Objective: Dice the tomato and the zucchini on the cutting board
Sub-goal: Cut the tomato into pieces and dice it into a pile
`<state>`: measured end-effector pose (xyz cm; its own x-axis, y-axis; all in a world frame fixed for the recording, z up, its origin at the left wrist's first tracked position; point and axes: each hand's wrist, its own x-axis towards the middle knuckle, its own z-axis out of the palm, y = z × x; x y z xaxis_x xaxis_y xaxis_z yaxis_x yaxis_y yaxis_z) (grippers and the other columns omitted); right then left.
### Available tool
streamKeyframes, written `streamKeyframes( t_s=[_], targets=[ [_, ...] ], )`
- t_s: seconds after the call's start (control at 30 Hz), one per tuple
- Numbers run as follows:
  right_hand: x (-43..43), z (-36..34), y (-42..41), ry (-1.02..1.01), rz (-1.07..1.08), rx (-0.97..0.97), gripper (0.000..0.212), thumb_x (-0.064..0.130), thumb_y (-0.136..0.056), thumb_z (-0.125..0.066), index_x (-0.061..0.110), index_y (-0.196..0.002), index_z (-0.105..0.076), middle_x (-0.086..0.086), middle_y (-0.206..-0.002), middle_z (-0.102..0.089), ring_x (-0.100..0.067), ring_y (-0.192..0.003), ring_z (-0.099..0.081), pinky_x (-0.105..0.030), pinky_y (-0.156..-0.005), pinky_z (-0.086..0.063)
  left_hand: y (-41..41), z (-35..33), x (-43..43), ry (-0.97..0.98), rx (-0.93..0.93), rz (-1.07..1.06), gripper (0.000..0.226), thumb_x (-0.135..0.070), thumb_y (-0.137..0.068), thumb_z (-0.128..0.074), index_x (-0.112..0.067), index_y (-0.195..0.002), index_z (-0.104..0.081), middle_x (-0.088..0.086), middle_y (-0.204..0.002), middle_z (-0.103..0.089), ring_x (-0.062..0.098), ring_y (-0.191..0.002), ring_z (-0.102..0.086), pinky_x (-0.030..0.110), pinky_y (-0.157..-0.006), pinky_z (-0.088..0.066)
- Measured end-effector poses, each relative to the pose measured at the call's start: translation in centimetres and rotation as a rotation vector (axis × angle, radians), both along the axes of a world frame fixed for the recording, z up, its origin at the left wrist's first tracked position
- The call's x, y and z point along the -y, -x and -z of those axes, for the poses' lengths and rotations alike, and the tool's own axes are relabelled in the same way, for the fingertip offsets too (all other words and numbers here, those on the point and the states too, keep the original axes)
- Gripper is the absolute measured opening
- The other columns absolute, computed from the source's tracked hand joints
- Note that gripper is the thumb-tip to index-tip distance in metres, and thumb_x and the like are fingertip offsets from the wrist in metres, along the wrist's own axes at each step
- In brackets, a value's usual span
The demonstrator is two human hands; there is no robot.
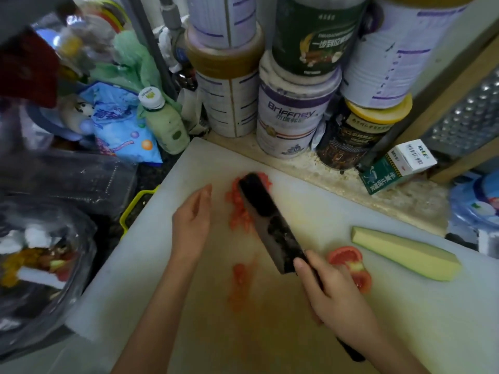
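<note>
On the white cutting board (151, 255) lies a heap of diced tomato (239, 209), partly hidden under a dark cleaver (266, 220). My right hand (330, 292) grips the cleaver's handle, the blade slanting up and left over the heap. My left hand (193, 220) stands just left of the heap with straight fingers, holding nothing. A tomato piece (351, 264) lies right of my right hand. Beyond it, a peeled zucchini piece (405, 252) lies at the board's right side. Tomato pulp and juice (240, 282) smear the board's middle.
Stacked tins (289, 114) and a dark jar (351, 136) stand behind the board. A small green and white box (397, 166) leans at the back right. A green bottle (164, 122) and bags crowd the back left. A bag of scraps (40, 263) sits at the left.
</note>
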<state>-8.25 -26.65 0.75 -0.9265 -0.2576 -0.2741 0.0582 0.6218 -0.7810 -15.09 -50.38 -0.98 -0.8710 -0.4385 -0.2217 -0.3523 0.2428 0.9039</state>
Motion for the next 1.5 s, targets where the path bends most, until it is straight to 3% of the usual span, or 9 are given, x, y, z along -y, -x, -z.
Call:
streamKeyframes(
  t_s=[0.27, 0.4, 0.5, 0.73, 0.87, 0.97, 1.13, 1.27, 1.5],
  targets=[
    [0.1, 3.3, -5.1, -0.238, -0.429, 0.029, 0.044, 0.076, -0.085, -0.012, 0.039, -0.092, -0.035, 0.007, -0.064, -0.045, -0.008, -0.056, -0.039, -0.036, -0.059, -0.036, -8.9, 1.7, 3.1, 0.090, 0.014, -0.011, 0.028, -0.017, -0.102, -0.047, -0.015, -0.125, -0.062, -0.003, -0.125, -0.062, 0.008, -0.116, -0.054, 0.007, -0.092, -0.037],
    [0.3, 3.4, -2.7, -0.362, -0.454, 0.001, 0.026, 0.047, -0.099, -0.032, 0.031, -0.111, -0.050, -0.005, -0.078, -0.060, -0.019, -0.071, -0.056, -0.031, -0.062, -0.036, -11.3, 1.8, 3.0, 0.089, -0.032, -0.012, 0.028, -0.011, -0.101, -0.048, -0.012, -0.125, -0.061, -0.006, -0.120, -0.060, 0.000, -0.110, -0.052, -0.005, -0.084, -0.034],
    [1.1, 2.0, 1.6, -0.357, -0.462, -0.101, 0.024, 0.036, -0.101, -0.037, 0.023, -0.108, -0.056, -0.005, -0.069, -0.061, -0.019, -0.055, -0.057, -0.037, -0.057, -0.046, -12.3, 2.0, 2.8, 0.095, -0.033, -0.016, 0.028, -0.011, -0.100, -0.049, -0.013, -0.125, -0.062, -0.007, -0.118, -0.060, 0.004, -0.109, -0.054, -0.004, -0.084, -0.035],
    [2.2, 0.6, 8.1, -0.460, -0.513, -0.349, 0.022, 0.031, -0.101, -0.039, 0.013, -0.097, -0.052, 0.010, -0.055, -0.040, -0.005, -0.045, -0.038, -0.027, -0.052, -0.031, -13.6, 2.2, 1.7, 0.123, -0.043, -0.047, 0.028, -0.008, -0.100, -0.050, -0.015, -0.124, -0.062, -0.007, -0.118, -0.060, 0.004, -0.109, -0.055, -0.001, -0.088, -0.036],
    [1.1, -0.3, 5.0, -0.455, -0.736, -0.253, 0.034, 0.049, -0.097, -0.024, 0.025, -0.103, -0.047, 0.001, -0.062, -0.054, -0.016, -0.051, -0.053, -0.035, -0.054, -0.045, -13.9, 2.8, 1.6, 0.199, -0.058, -0.034, 0.028, -0.004, -0.098, -0.053, -0.010, -0.124, -0.063, 0.000, -0.121, -0.062, 0.010, -0.110, -0.057, 0.017, -0.096, -0.040],
    [0.7, 0.2, 2.5, -0.520, -0.913, -0.231, 0.050, 0.056, -0.092, -0.010, 0.025, -0.106, -0.046, 0.002, -0.069, -0.056, -0.019, -0.054, -0.055, -0.035, -0.051, -0.046, -14.1, 3.3, 1.5, 0.294, -0.077, -0.034, 0.027, -0.003, -0.097, -0.053, -0.007, -0.122, -0.063, 0.002, -0.118, -0.063, 0.005, -0.106, -0.054, 0.014, -0.094, -0.039],
    [0.2, 0.4, 5.0, -0.519, -0.779, -0.275, 0.028, 0.043, -0.101, -0.025, 0.023, -0.105, -0.045, 0.010, -0.063, -0.041, -0.017, -0.055, -0.045, -0.029, -0.053, -0.034, -14.0, 3.5, 0.9, 0.351, -0.015, -0.033, 0.030, -0.003, -0.095, -0.055, -0.007, -0.124, -0.062, 0.004, -0.123, -0.061, 0.014, -0.113, -0.053, 0.028, -0.099, -0.039],
    [-0.4, 0.1, 9.1, -0.454, -0.731, -0.412, 0.045, 0.049, -0.094, -0.019, 0.016, -0.093, -0.050, 0.014, -0.055, -0.035, -0.017, -0.047, -0.041, -0.028, -0.052, -0.032, -13.3, 3.7, -0.1, 0.433, 0.032, -0.019, 0.030, -0.002, -0.093, -0.059, -0.006, -0.122, -0.064, 0.006, -0.122, -0.061, 0.019, -0.116, -0.052, 0.026, -0.099, -0.035],
    [-2.8, -0.4, 14.0, -0.356, -1.108, -0.405, 0.038, 0.044, -0.100, -0.026, 0.021, -0.089, -0.053, 0.012, -0.055, -0.041, -0.007, -0.042, -0.036, -0.023, -0.043, -0.031, -11.0, 3.8, -1.0, 0.487, 0.063, -0.021, 0.033, -0.019, -0.093, -0.051, -0.008, -0.121, -0.064, 0.005, -0.121, -0.062, 0.022, -0.115, -0.052, 0.024, -0.098, -0.036]
  ],
)
